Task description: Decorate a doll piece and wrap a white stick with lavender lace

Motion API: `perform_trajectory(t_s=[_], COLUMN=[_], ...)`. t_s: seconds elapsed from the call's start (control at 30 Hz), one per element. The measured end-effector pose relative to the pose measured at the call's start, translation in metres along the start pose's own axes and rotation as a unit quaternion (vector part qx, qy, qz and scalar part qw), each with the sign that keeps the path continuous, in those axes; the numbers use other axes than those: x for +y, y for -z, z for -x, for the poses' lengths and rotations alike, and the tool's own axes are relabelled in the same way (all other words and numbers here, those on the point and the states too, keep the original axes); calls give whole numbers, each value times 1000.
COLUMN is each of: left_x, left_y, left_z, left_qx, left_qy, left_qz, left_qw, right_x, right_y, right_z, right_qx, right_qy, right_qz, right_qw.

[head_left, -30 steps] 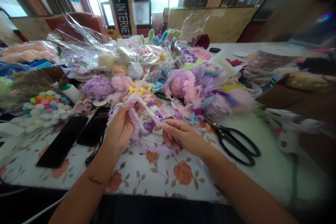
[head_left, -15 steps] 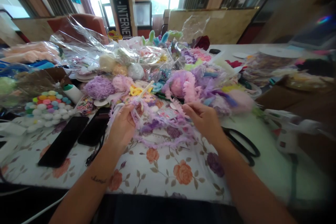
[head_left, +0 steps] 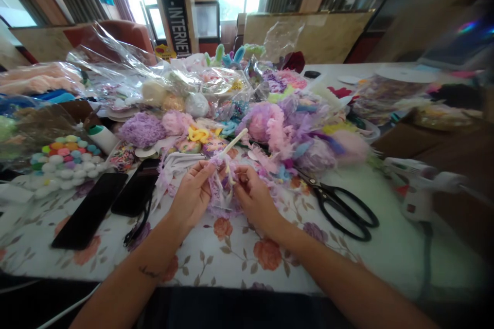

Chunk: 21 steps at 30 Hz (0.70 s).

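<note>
My left hand (head_left: 195, 193) is closed on a bundle of fluffy lilac yarn (head_left: 219, 185), from which a pale cream stick (head_left: 236, 140) slants up to the right. Close beside it, my right hand (head_left: 252, 193) pinches at the bundle's right side; the exact strand between its fingertips is too small to make out. More lilac fluff hangs below the fingers. Behind the hands lie small doll faces (head_left: 214, 146) and a looped yellow piece (head_left: 198, 135). Black-handled scissors (head_left: 343, 211) rest to the right of my right hand.
Two black phones (head_left: 90, 211) lie left on the floral tablecloth (head_left: 231, 267), near white and coloured pom-poms (head_left: 71, 164). Purple yarn (head_left: 142, 128), pink fluff and plastic bags (head_left: 173, 79) are heaped across the back. A white glue gun (head_left: 417, 185) stands at the right beside a cardboard box.
My right hand has moved left from beside the pink trim to the bundle in my left hand. The scissors are now uncovered. The cream stick has shifted right with the left hand.
</note>
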State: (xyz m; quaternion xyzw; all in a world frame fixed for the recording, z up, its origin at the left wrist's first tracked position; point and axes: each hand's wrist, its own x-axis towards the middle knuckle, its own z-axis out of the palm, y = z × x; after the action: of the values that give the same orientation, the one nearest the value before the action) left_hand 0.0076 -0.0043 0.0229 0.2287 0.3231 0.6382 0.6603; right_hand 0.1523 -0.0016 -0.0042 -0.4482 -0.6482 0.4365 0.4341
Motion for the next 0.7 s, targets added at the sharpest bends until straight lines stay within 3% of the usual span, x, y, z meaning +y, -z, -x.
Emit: perform_trajectory(t_s=[0.13, 0.3, 0.37, 0.47, 0.53, 0.63, 0.7], left_x=[1, -1, -1, 0, 1, 0, 0], left_y=[3, 6, 5, 3, 2, 2, 4], left_z=[-3, -3, -3, -2, -3, -5, -6], left_qx=[18, 8, 1, 5, 19, 48, 56], left_qy=[-3, 12, 18, 20, 15, 2, -10], left_qz=[3, -2, -12, -22, -20, -18, -22], left_qw=[1000, 1000, 1000, 1000, 999, 999, 998], right_x=[-9, -13, -11, -7, -6, -7, -9], right_y=[12, 27, 29, 29, 28, 27, 28], right_z=[-4, -6, -6, -4, -3, -3, -4], right_qx=[-65, -138, -131, -63, -21, -10, -30], right_qy=[-124, -212, -184, -56, 20, 45, 24], right_qz=[-205, -248, -201, -40, 56, 92, 40], right_qw=[969, 935, 953, 996, 998, 995, 998])
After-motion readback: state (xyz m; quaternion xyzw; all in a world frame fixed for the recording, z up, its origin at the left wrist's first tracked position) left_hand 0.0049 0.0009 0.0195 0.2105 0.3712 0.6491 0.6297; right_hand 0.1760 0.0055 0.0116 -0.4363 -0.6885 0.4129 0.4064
